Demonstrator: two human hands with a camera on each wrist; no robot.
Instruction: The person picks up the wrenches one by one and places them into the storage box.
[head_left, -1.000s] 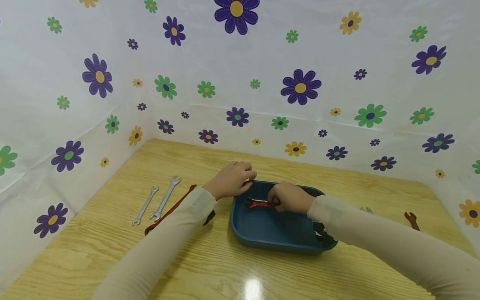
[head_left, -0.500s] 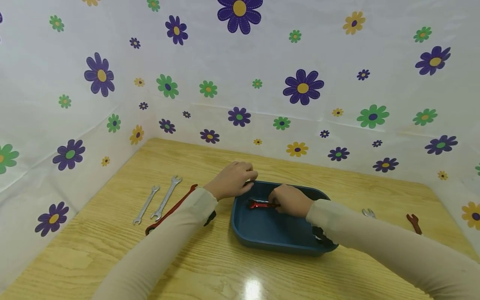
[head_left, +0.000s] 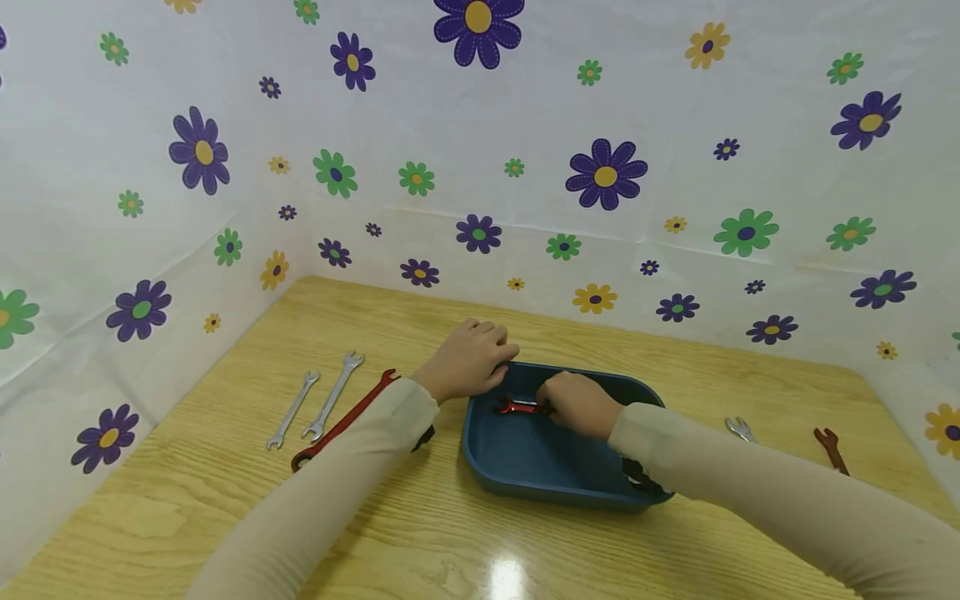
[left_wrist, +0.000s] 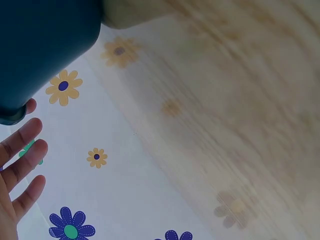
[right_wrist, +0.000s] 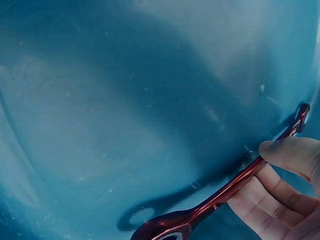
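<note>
My right hand (head_left: 579,403) reaches down inside a dark blue rectangular plastic tub (head_left: 555,490). It pinches a shiny red combination wrench (right_wrist: 212,202) between thumb and fingers by the middle of the shank. The wrench lies close over the tub's floor, and its shadow shows beside the ring end in the right wrist view. My left hand (head_left: 467,363) is at the tub's back left corner, with fingers over the rim. In the left wrist view several fingers (left_wrist: 31,150) extend fairly straight, apart from the tub wall, and one fingertip shows right at the lip. The left thumb is hidden there.
Left of the tub on the wooden table (head_left: 420,542) lie a small silver wrench (head_left: 294,410), a longer silver wrench (head_left: 333,397) and a red wrench (head_left: 351,417) partly under the left forearm. At right are a silver wrench (head_left: 741,429) and a dark red wrench (head_left: 831,450). Flowered cloth walls surround the table.
My left hand has risen slightly at the tub's rim, its fingers straighter than before. My right hand and the red wrench have hardly moved.
</note>
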